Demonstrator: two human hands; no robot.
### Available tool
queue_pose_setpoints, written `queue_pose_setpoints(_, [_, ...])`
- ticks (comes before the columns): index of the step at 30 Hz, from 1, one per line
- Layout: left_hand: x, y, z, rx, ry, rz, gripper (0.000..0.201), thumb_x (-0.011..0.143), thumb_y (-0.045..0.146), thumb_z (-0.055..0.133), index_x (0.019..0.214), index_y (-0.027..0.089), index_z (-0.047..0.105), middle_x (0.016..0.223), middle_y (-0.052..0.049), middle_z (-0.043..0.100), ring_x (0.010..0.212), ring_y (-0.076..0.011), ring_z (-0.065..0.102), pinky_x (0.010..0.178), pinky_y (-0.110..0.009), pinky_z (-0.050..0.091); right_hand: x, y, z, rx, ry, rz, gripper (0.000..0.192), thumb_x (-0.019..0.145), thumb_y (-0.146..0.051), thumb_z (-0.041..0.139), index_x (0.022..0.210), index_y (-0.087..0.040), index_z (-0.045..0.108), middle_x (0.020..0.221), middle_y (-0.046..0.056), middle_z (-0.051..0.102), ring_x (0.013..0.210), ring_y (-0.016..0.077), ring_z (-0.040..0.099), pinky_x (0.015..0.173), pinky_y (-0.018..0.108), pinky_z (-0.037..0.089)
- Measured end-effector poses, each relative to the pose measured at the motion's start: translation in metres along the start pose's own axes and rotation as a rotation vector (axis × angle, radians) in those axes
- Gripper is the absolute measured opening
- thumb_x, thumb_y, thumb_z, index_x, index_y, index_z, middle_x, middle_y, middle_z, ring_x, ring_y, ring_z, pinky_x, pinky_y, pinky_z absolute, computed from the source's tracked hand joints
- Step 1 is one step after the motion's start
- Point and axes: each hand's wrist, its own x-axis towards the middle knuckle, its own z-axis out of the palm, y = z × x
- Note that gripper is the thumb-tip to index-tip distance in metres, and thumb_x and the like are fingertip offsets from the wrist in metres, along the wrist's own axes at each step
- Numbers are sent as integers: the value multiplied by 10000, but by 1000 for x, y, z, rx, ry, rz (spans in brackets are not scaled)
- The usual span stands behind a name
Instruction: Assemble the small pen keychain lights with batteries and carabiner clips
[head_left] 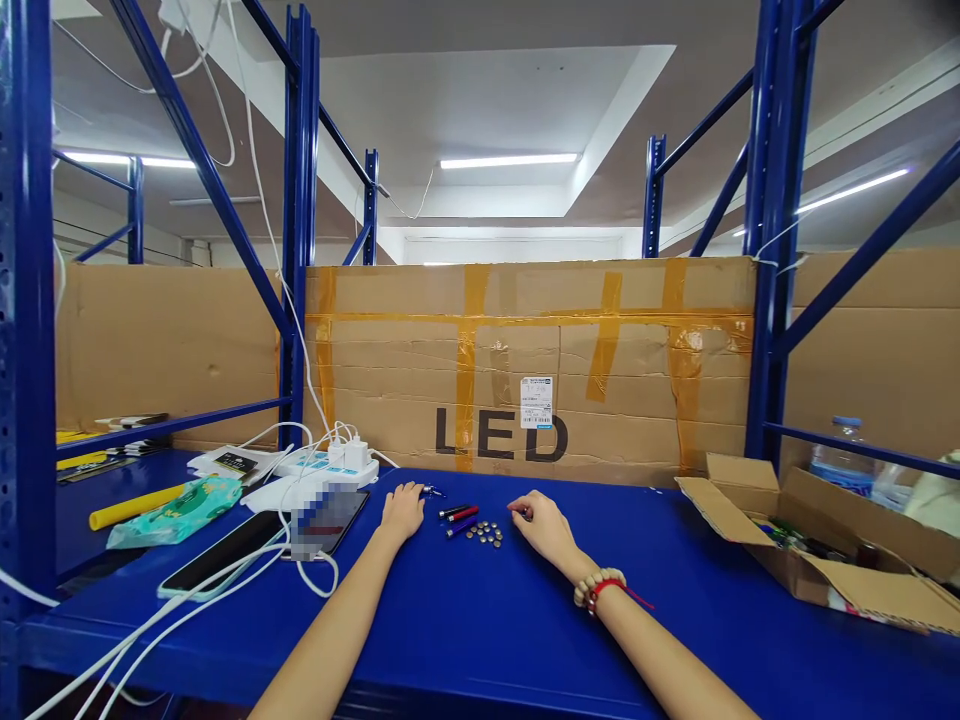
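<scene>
My left hand [403,510] lies flat on the blue shelf top, its fingers stretched out. Just off its fingertips is a small dark blue and silver penlight-like tube [433,491]. Between my two hands lie a red tube [463,515], a black tube [454,509] and a purple-blue tube [460,527], all slim and short. Right beside them are several small silver discs [486,534] that look like button batteries. Over to the right, my right hand [545,525] rests with its fingers curled in a pinch; whatever is between them is hidden. A beaded bracelet [596,588] circles that wrist.
Two phones [221,555] and tangled white cables lie left, near a power strip [341,462]. A green packet [176,512] and yellow tube [135,507] sit farther left. An open cardboard box [862,590] stands right. A large carton [390,370] closes off the back between blue posts.
</scene>
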Motion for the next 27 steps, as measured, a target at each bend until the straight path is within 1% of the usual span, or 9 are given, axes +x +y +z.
queue_pose_setpoints(6, [-1,4,-6,49,-1,28,349,850,102,393,1159,185,532,1204,-118,525,1141,-250,438,937,-367,305,0,0,-1,76,19,10,226,759,-142,509,862,-197,702,891,47,634,829,173,595,695,249,431])
queue_pose_setpoints(10, [-2,6,-7,68,1,-3,308,855,155,412,1132,166,545,1187,-137,509,1142,-273,419,930,-376,299,0,0,-1,191,42,34,206,725,-132,532,802,-201,709,867,43,637,823,181,596,713,267,432])
queue_pose_setpoints(14, [-4,6,-6,68,4,-18,338,872,202,396,1194,181,496,1252,-129,474,1157,-275,408,927,-384,309,3,-1,4,421,72,121,152,698,-157,558,742,-190,699,833,46,657,798,187,608,732,289,452])
queue_pose_setpoints(16, [-5,7,-6,67,-3,-10,341,881,202,376,1203,197,488,1262,-113,484,1153,-263,419,925,-380,315,6,-2,6,582,69,199,139,727,-225,553,729,-167,679,781,60,664,719,180,616,675,294,477])
queue_pose_setpoints(19, [-6,9,-5,69,-13,-1,331,885,208,367,1186,190,502,1236,-108,514,1133,-256,443,917,-372,326,8,-4,6,832,60,321,240,780,-348,516,679,-153,614,693,69,638,593,147,595,565,275,489])
queue_pose_setpoints(21, [-6,10,-5,74,-15,0,332,882,211,372,1184,172,505,1227,-119,514,1136,-262,440,916,-373,328,10,-5,3,978,50,377,287,782,-395,515,610,-167,539,606,38,584,512,112,550,518,249,477])
queue_pose_setpoints(23, [-6,11,-5,79,-15,1,337,881,211,376,1188,151,501,1225,-131,506,1145,-267,430,925,-376,321,10,-7,0,1102,21,403,341,772,-425,526,539,-192,439,499,-21,483,421,75,461,454,215,434])
queue_pose_setpoints(25, [-7,11,-5,82,-14,1,342,882,211,375,1194,139,496,1232,-137,493,1150,-269,423,930,-377,316,10,-9,-3,1202,-29,405,404,762,-440,536,494,-210,339,426,-75,351,358,48,342,386,186,354])
queue_pose_setpoints(27, [-7,10,-5,81,-14,-1,343,885,214,370,1197,139,495,1235,-137,486,1148,-269,423,926,-374,317,9,-12,-5,1278,-95,398,453,755,-440,543,471,-216,270,396,-104,250,337,37,244,346,173,267])
